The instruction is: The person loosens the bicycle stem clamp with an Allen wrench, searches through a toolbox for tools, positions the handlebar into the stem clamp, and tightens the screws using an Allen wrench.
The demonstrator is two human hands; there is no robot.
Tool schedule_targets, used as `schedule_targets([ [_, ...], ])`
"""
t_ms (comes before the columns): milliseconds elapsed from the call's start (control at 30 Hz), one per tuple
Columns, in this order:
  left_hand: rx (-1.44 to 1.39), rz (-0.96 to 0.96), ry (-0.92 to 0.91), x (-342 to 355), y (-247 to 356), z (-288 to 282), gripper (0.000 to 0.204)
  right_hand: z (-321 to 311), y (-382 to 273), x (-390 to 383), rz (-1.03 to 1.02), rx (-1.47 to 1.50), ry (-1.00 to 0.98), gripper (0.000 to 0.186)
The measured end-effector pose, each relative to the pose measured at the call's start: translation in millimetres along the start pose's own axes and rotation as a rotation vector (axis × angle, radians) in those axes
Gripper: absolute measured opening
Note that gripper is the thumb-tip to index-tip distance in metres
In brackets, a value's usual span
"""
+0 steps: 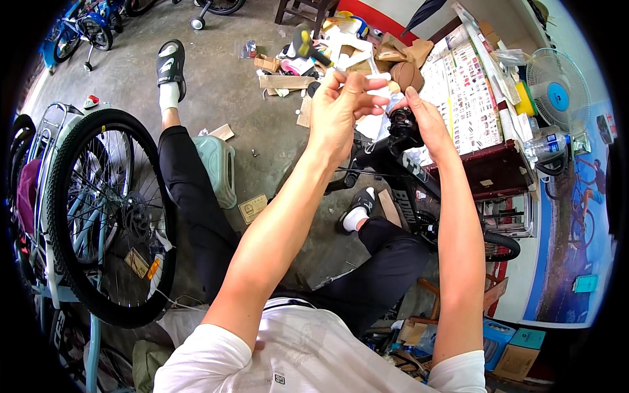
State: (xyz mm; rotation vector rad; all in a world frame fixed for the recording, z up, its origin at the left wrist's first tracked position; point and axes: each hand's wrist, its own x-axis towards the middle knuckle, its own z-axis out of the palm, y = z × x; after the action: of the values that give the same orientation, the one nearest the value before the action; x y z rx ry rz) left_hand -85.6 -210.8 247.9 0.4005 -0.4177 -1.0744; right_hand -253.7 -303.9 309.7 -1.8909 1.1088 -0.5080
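A seated person's left hand [337,108] pinches a small white tube-like piece [380,80] between thumb and curled fingers, held directly above the black head tube [401,124] of a bicycle frame [393,164]. The right hand [426,121] rests against the far side of the head tube, index finger raised and the other fingers wrapped behind it; how tightly they grip cannot be told. The frame is matte black with pale lettering, its tubes slanting down between the person's knees to a black tyre [501,245] low on the right.

The floor [223,98] is bare grey concrete, strewn with cardboard scraps [285,82] and a pale green plastic jug [217,167]. A spoked bicycle wheel [108,216] stands at left beside light-blue frames. At right, a dark wooden cabinet [488,173] carries printed sheets, with a white-and-blue electric fan [557,92] beyond. Small blue children's bicycles [85,26] stand at upper left.
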Motion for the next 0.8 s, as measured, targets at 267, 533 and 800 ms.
schedule_targets([
  [267,-0.017,0.102,0.023,4.0,-6.4,-9.2,0.020,1.0,-3.0,-0.3,-0.016,-0.039,-0.007,0.063],
  [533,0.182,0.175,0.060,0.6,12.6,-7.3,0.018,4.5,-1.3,0.5,-0.018,-0.067,0.007,0.066],
  [800,0.632,0.108,0.220,-18.3,22.7,-111.4,0.015,-0.2,6.8,2.3,-0.088,-0.059,0.042,0.061],
])
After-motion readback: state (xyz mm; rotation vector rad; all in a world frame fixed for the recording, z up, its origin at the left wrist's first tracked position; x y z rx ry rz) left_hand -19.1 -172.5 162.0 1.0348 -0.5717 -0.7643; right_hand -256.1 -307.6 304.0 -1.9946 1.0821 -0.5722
